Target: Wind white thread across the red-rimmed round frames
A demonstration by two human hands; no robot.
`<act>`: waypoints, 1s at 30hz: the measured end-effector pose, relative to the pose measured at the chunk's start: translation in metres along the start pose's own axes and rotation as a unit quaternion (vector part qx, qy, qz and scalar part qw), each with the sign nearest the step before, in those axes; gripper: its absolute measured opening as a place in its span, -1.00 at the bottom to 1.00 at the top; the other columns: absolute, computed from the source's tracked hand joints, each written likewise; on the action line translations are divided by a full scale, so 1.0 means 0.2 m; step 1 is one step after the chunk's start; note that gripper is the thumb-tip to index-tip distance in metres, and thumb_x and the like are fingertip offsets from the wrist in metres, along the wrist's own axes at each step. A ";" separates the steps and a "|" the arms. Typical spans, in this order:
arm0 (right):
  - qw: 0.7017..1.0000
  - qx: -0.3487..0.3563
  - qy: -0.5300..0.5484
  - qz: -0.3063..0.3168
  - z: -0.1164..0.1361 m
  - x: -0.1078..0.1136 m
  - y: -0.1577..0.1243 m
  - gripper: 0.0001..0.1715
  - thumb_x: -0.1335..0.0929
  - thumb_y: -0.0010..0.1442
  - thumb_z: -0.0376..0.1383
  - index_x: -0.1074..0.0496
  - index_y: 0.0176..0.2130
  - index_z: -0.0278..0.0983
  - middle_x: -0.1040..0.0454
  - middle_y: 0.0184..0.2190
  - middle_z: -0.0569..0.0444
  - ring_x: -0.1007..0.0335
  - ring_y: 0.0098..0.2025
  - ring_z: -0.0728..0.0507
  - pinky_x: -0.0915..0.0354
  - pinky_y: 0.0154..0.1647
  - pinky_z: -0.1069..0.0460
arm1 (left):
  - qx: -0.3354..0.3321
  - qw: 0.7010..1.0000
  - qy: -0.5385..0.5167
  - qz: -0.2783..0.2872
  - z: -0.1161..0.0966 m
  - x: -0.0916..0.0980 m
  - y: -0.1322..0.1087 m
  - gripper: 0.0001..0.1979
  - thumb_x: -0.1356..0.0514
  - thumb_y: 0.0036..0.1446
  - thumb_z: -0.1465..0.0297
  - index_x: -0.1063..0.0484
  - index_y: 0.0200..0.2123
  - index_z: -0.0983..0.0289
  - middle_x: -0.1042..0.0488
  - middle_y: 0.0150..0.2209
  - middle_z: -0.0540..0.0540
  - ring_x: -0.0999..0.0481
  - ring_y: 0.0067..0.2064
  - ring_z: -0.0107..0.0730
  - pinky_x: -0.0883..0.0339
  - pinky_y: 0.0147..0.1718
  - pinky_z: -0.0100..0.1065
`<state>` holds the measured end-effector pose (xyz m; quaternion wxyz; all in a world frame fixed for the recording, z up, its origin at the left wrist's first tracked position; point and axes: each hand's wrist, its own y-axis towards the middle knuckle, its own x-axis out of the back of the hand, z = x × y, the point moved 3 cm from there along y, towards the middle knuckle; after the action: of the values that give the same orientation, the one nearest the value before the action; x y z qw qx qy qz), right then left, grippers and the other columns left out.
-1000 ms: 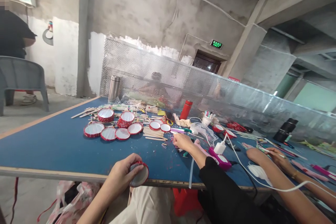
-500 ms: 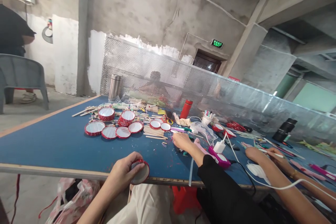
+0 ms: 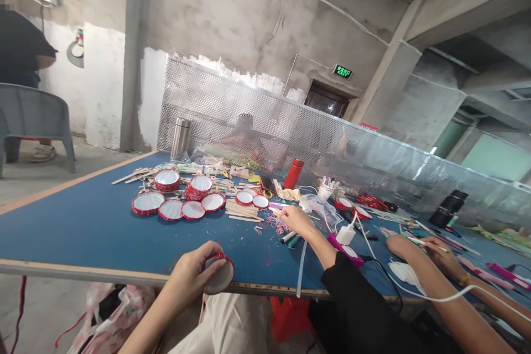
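My left hand [image 3: 199,268] is closed around a round, red-rimmed disc [image 3: 220,276] with a pale face, over the table's front edge. Farther forward, my right hand [image 3: 296,220] has its fingers pressed together beside a pile of small coloured loops [image 3: 276,224]; what it grips is too small to make out. Just behind those fingertips lies a purple and white pen-like item [image 3: 276,206]. Several more red-rimmed discs [image 3: 193,210] lie or are stacked to the left, with flat wooden sticks [image 3: 244,212] next to them.
A steel flask [image 3: 180,138] and a red bottle [image 3: 293,173] stand near the perforated metal screen [image 3: 265,116]. At right, a white plug [image 3: 345,234] sits on a purple device, with cables around it. Another person's hands [image 3: 442,254] work at the far right of the blue table [image 3: 83,238].
My right hand has moved a little right and back from the coloured loops, which now show more fully, along with dark pens below it. My left hand still holds the disc.
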<state>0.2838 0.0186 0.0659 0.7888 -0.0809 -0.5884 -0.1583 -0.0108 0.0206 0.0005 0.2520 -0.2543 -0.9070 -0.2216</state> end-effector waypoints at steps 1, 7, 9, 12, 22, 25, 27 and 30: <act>1.000 0.004 0.025 -0.003 0.01 0.00 -0.01 -0.69 -0.29 0.25 -0.15 -0.41 -0.34 -0.36 -0.44 -0.46 0.16 -0.37 -0.46 0.03 -0.35 -0.37 0.06 | -0.001 1.000 -0.001 -0.002 0.00 0.00 0.00 -0.76 -0.02 0.09 0.20 -0.37 -0.36 0.22 -0.52 -0.41 0.01 -0.47 -0.37 -0.33 -0.28 -0.37 -0.41; 0.978 0.044 0.205 -0.023 0.18 -0.06 -0.18 -0.81 -0.27 0.13 -0.28 -0.41 -0.40 -0.34 -0.37 -0.61 0.21 -0.27 -0.69 0.08 -0.17 -0.60 0.16 | -0.010 0.999 -0.021 -0.032 0.01 0.00 0.00 -0.80 -0.06 0.10 0.25 -0.40 -0.34 0.21 -0.54 -0.40 -0.01 -0.50 -0.37 -0.34 -0.32 -0.37 -0.42; 0.965 0.064 0.254 -0.029 0.28 -0.10 -0.28 -0.78 -0.25 0.11 -0.24 -0.41 -0.39 -0.32 -0.38 -0.59 0.20 -0.26 -0.69 0.07 -0.16 -0.61 0.16 | -0.008 0.998 -0.050 -0.035 0.02 0.02 -0.01 -0.78 -0.08 0.09 0.27 -0.44 -0.25 0.21 -0.58 -0.32 0.02 -0.53 -0.28 -0.31 -0.35 -0.28 -0.40; 0.946 0.092 0.310 -0.036 0.43 -0.21 -0.43 -0.73 -0.23 0.13 -0.18 -0.39 -0.37 -0.30 -0.37 -0.56 0.18 -0.25 -0.68 0.06 -0.17 -0.59 0.14 | -0.001 0.993 -0.115 -0.022 0.02 0.05 -0.01 -0.64 -0.10 0.08 0.29 -0.43 -0.06 0.23 -0.56 -0.10 0.08 -0.50 -0.09 -0.24 -0.32 -0.08 -0.35; 0.818 0.126 0.559 0.055 0.59 -0.51 -0.54 -0.72 -0.28 0.19 -0.09 -0.33 -0.34 -0.26 -0.29 -0.50 0.21 -0.14 -0.53 0.07 -0.14 -0.56 0.19 | 0.038 0.966 -0.256 0.026 0.02 0.07 -0.01 -0.65 -0.18 0.04 0.23 -0.49 -0.18 0.34 -0.58 -0.25 0.13 -0.50 -0.27 -0.29 -0.38 -0.31 -0.37; 0.823 0.126 0.552 0.055 0.59 -0.51 -0.55 -0.69 -0.27 0.19 -0.06 -0.34 -0.33 -0.26 -0.25 -0.54 0.23 -0.08 -0.60 0.08 -0.08 -0.66 0.20 | 0.045 0.970 -0.240 0.005 0.02 0.06 -0.02 -0.69 -0.19 0.02 0.22 -0.48 -0.26 0.34 -0.55 -0.34 0.09 -0.46 -0.35 -0.36 -0.32 -0.43 -0.44; 0.829 0.128 0.542 0.047 0.59 -0.51 -0.56 -0.67 -0.26 0.19 -0.04 -0.34 -0.33 -0.27 -0.25 -0.56 0.23 -0.08 -0.62 0.08 -0.07 -0.68 0.19 | 0.051 0.972 -0.230 -0.003 0.02 0.06 -0.02 -0.71 -0.19 0.02 0.21 -0.46 -0.31 0.34 -0.51 -0.40 0.04 -0.43 -0.39 -0.40 -0.27 -0.48 -0.48; 0.837 0.126 0.532 0.033 0.59 -0.52 -0.56 -0.66 -0.24 0.20 -0.03 -0.31 -0.34 -0.26 -0.24 -0.59 0.24 -0.09 -0.64 0.08 -0.08 -0.69 0.18 | 0.050 0.976 -0.212 0.003 0.00 0.07 -0.02 -0.73 -0.17 0.03 0.20 -0.42 -0.37 0.32 -0.44 -0.47 -0.02 -0.36 -0.45 -0.47 -0.22 -0.52 -0.51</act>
<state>0.1110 -0.0338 -0.0042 0.9884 0.0961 -0.0901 -0.0751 -0.0239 0.0218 0.0075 0.0672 -0.2851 -0.9490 -0.1164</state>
